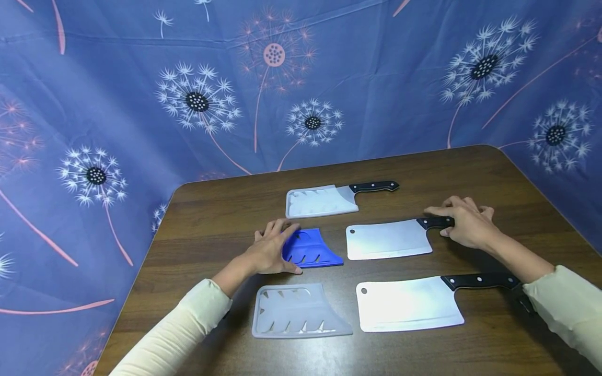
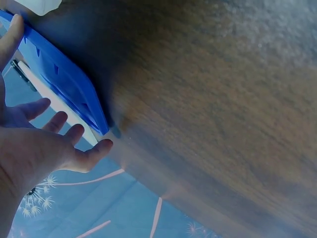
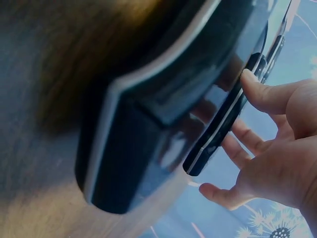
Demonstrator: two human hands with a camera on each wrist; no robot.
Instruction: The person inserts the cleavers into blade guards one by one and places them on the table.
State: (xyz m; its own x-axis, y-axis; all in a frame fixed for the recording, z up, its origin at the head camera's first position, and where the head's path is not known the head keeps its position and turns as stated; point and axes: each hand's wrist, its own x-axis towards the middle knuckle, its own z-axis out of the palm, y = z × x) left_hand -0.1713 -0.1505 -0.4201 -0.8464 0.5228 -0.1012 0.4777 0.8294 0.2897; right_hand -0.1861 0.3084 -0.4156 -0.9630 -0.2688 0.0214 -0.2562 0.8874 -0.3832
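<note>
My left hand (image 1: 271,249) spreads over the left end of a blue blade guard (image 1: 308,248), thumb at its near edge and forefinger at its far edge. In the left wrist view the other fingers (image 2: 59,121) splay past the blue guard. Over the handle of the middle cleaver (image 1: 388,240) lies my right hand (image 1: 470,224), its fingers loosely spread either side of it. The right wrist view shows the thumb (image 3: 270,94) right at that black handle (image 3: 223,124). The rear end of this handle is hidden under the hand in the head view.
Nearest me lie a translucent blade guard (image 1: 298,313) and a larger cleaver (image 1: 409,305), whose handle end passes beside my right sleeve (image 1: 564,308). Farther back rests a cleaver (image 1: 345,198) with its blade inside a translucent guard. Behind the wooden table (image 1: 216,219) hangs a blue dandelion-print cloth (image 1: 376,104).
</note>
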